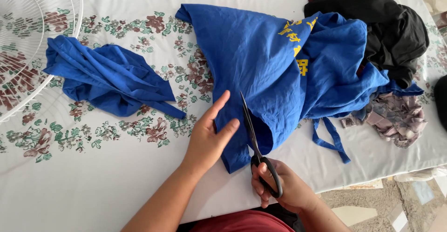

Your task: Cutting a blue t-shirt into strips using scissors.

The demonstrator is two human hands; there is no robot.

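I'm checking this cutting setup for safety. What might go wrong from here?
The left hand lies flat on the blue cloth right beside the blades of the scissors held by the right hand, so a finger might get nicked. The cloth is bunched and folded, so the blades may cut through layers underneath. The loose blue strip nearby might get caught too.

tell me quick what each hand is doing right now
Left hand: open, flat on the blue garment.
Right hand: closed around the handles of the black scissors, blades at the garment's edge.
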